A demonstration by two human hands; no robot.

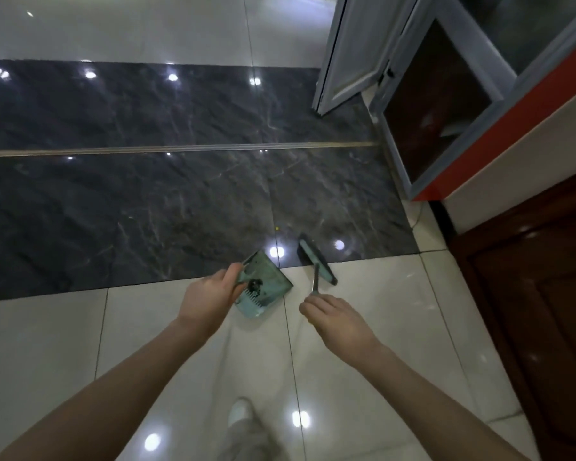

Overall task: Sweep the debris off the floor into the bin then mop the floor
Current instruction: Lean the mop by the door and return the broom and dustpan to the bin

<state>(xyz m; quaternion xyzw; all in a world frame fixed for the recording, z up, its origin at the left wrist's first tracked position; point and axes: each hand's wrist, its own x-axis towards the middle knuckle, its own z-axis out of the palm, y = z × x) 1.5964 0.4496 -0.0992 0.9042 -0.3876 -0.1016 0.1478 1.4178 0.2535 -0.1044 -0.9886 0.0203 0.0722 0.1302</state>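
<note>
Now sweeping. Left hand point(210, 299) fingers clenched on pale green plastic dustpan point(266, 287), dark debris point(255, 285) inside, low over the cream tile. Right hand point(335, 319) fingers grasp long-handled green brush point(316, 262), just right of it. Best: lip flat, short strokes toward pan. Yellow speck point(276, 228) lies farther on dark marble floor point(147, 201).

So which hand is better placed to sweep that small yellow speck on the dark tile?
Right. The right hand holds the brush, whose head lies nearest the yellow speck. The left hand holds the dustpan.
</note>
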